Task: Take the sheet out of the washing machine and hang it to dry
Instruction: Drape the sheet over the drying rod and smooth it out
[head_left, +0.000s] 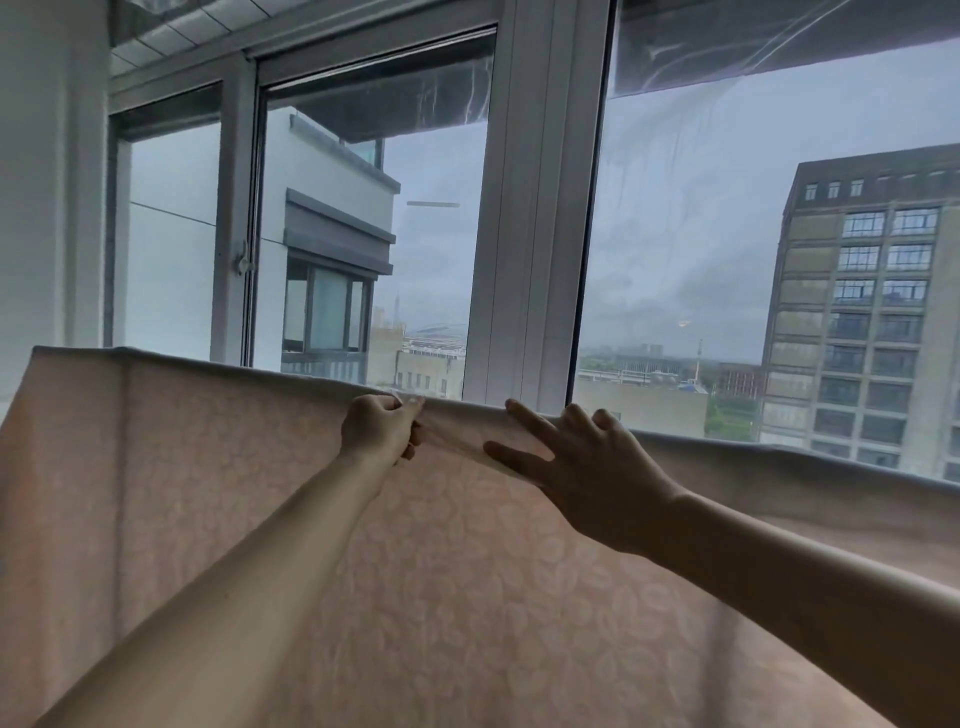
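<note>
Left hand (382, 426) has its fingers curled over the top fold of the sheet (467, 597), pinching the fabric right at the edge. Reads as an anchor grip, holding that point of the fold in place.

Right hand (582, 467) sits just beside it, fingers straight and spread, thumb below. Palm side lies flat on the cloth with fingertips at the fold line. Holding nothing; looks like a smoothing or pressing contact, probably to flatten a small bunched fold between the two hands.

The sheet is out of the machine and already draped: pink, faint leaf pattern, hanging in a wide curtain across the lower view. Its top edge runs from far left to far right at one height, so it's folded over some rail or line. The support itself is hidden under the cloth, can't tell what it is.

Judgement: hanging mostly done, this is final straightening of the top edge so it dries flat.

Behind: big window (727, 260), white frame (535, 208), apartment block (872, 312) outside, grey sky.
</note>
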